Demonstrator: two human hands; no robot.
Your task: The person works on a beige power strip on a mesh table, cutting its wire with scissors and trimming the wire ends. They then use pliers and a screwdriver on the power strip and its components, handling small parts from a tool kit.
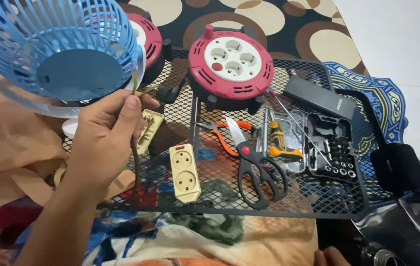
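One hand did the work: our left hand (105,129) pinched the dark cable (134,148) near the blue fan guard (57,47) at far left, lifting it off the mesh rack (318,197). Our right hand (330,257) barely showed; grip unclear.
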